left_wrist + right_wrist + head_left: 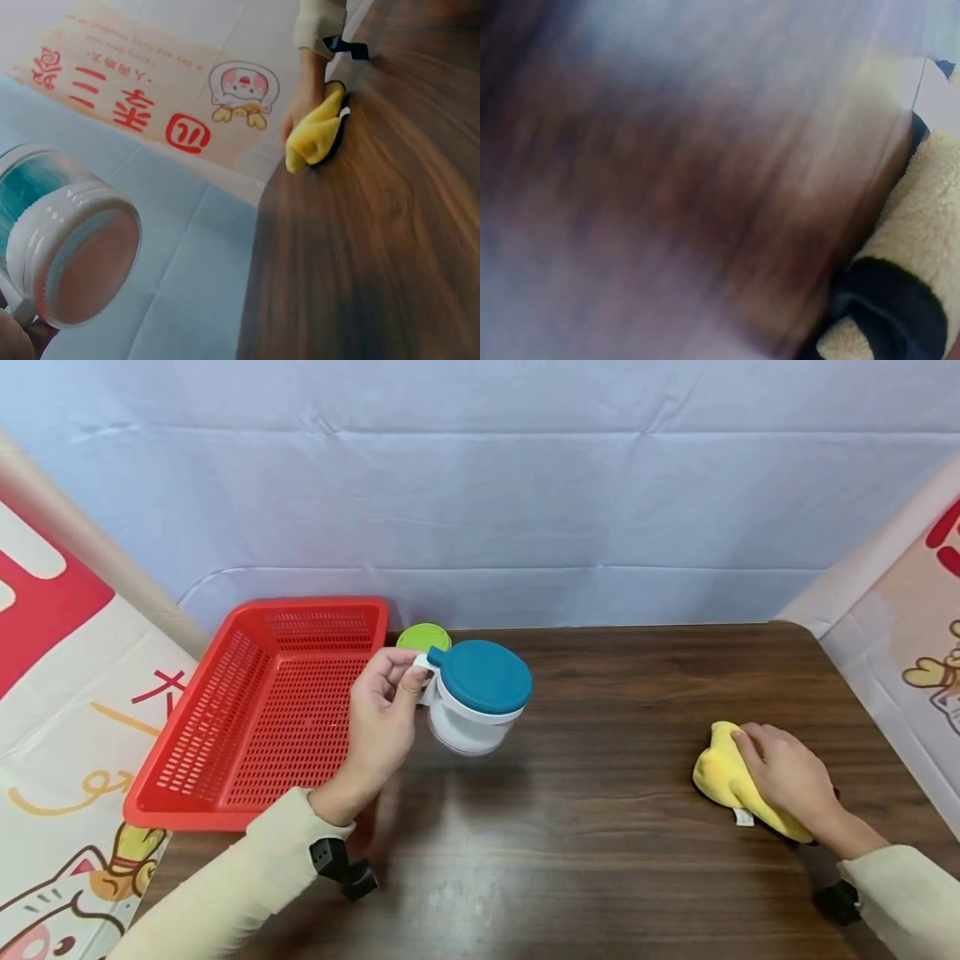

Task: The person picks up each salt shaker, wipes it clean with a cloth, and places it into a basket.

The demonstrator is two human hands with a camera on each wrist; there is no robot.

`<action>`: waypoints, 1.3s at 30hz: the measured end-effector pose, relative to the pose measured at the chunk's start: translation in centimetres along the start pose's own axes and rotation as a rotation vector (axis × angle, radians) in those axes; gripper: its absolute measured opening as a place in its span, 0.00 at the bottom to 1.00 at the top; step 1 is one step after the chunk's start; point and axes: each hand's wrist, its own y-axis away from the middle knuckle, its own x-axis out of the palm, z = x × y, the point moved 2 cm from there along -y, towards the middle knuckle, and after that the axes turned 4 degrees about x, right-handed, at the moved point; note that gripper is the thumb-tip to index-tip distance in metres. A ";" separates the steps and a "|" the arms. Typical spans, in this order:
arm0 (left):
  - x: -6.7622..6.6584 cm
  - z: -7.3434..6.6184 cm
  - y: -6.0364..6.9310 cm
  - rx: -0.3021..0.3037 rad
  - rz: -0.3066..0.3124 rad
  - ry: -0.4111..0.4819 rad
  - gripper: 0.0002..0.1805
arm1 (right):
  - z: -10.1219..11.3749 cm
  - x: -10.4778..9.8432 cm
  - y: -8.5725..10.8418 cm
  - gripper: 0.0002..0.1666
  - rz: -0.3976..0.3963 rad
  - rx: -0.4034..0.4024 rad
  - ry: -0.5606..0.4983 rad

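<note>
My left hand (386, 710) pinches the white handle of a lidded seasoning jar (486, 677) between thumb and fingers. The jar has a blue lid and a clear body, and is held above the table. In the left wrist view, the round base of the jar (94, 262) shows at the left edge. At the right of the table, my right hand (787, 772) grips a soft yellow fabric thing (723, 768) with a white tag and dark edging. Its fuzzy surface and a black part (892, 304) appear in the right wrist view; its exact kind is unclear.
A red perforated plastic basket (255, 818) stands on the left side of the wooden table (600, 877). Beside its far right corner is a round light-green lid (424, 636), partly behind my left hand. A pale cloth backdrop (525, 510) rises behind the table, with printed sheets on both sides.
</note>
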 end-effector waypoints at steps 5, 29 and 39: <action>-1.2 -0.8 -2.0 -0.004 0.009 -0.037 0.07 | 0.1 0.0 0.1 0.24 0.013 0.018 -0.015; -8.2 -1.1 -10.4 0.084 -0.109 0.193 0.05 | -0.2 0.2 -0.1 0.26 0.036 0.051 -0.020; -10.9 0.0 -12.0 0.043 -0.143 0.197 0.06 | -0.2 0.1 0.2 0.24 0.009 0.034 -0.015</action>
